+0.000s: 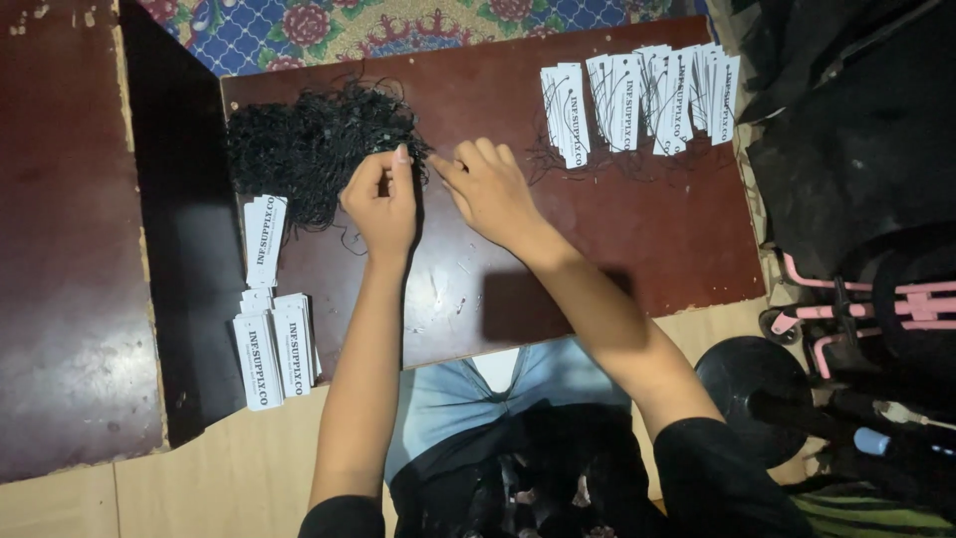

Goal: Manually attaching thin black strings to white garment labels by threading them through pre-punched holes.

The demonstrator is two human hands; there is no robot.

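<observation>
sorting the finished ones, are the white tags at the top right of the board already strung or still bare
Strung. The white tags lie fanned in a row, with thin black strings trailing from them onto the board.

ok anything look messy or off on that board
Mostly tidy. The black strings lie in a tangled heap at the far left of the brown board, loose ends straggling out, where both hands pick at it. The strung tags are fanned unevenly at far right; the plain tags overhang the board's left edge.
</observation>
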